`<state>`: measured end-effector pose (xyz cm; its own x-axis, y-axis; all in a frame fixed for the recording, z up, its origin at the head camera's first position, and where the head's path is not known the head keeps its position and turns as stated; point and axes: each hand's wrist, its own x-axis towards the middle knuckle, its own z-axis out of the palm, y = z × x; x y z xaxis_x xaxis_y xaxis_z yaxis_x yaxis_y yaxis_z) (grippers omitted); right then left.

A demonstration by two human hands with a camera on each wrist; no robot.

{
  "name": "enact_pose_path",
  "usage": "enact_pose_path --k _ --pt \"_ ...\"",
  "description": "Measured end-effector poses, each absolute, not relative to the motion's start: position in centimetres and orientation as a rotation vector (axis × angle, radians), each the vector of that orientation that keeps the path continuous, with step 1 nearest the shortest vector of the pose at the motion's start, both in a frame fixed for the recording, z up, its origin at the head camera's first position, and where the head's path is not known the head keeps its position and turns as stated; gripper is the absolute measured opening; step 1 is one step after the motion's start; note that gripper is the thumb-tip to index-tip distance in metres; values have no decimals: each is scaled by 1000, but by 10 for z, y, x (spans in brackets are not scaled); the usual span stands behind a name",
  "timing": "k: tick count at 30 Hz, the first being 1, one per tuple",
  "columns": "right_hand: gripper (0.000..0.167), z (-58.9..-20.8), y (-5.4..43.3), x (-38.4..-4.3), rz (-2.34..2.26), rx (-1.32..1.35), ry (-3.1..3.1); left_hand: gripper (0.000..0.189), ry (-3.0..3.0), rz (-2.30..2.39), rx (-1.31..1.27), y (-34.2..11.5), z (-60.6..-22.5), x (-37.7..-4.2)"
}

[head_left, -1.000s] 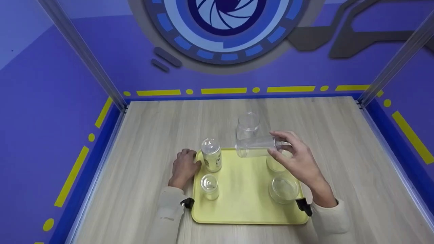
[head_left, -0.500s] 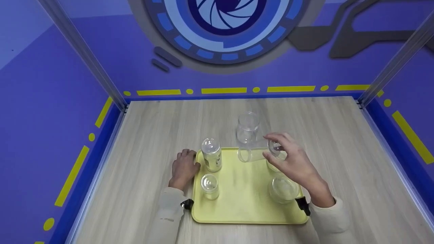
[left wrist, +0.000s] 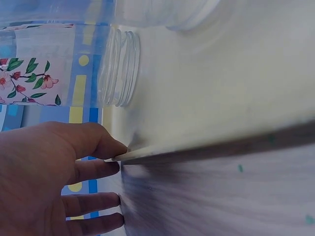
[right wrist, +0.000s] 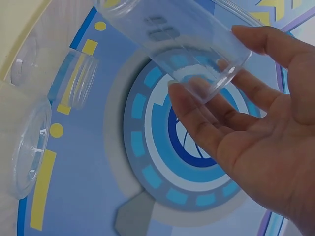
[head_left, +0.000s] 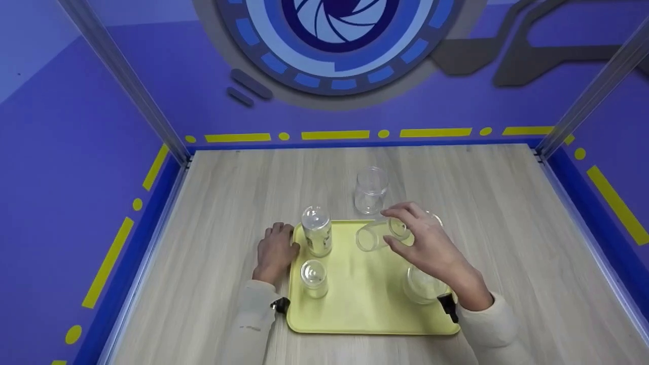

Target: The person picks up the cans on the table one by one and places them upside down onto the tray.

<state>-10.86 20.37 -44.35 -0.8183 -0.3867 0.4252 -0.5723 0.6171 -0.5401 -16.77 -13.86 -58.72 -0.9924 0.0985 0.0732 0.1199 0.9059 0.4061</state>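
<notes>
My right hand [head_left: 433, 248] holds a clear plastic jar [head_left: 374, 236] by its closed end, between thumb and fingers. Tilted nearly on its side, the jar hangs over the back of a yellow tray [head_left: 357, 309], mouth to the left. With the thumb over its rim and a finger below, my left hand [head_left: 275, 253] pinches the tray's left edge. Beside it a tall clear jar [left wrist: 44, 73] with a floral print stands upside down, threaded mouth on the tray. In front of that is a small clear jar [head_left: 314, 280]. A wide clear jar [head_left: 423, 286] sits front right, partly hidden.
Behind the tray, another clear jar [head_left: 371, 191] stands on the wood-grain table [head_left: 233, 187]. Part of one more clear container [head_left: 435, 218] shows behind my right hand. Blue-purple panels [head_left: 329, 119] enclose the back and both sides.
My right hand has moved left and slightly toward me, bringing the held jar lower over the tray and tilting it more. My left hand has stayed on the tray's edge.
</notes>
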Motion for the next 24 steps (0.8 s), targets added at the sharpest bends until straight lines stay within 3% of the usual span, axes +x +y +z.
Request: enact_pose_path --k 24 --pt "43 -464 182 -102 841 979 -2717 39 -3023 -633 -185 -138 -588 -167"
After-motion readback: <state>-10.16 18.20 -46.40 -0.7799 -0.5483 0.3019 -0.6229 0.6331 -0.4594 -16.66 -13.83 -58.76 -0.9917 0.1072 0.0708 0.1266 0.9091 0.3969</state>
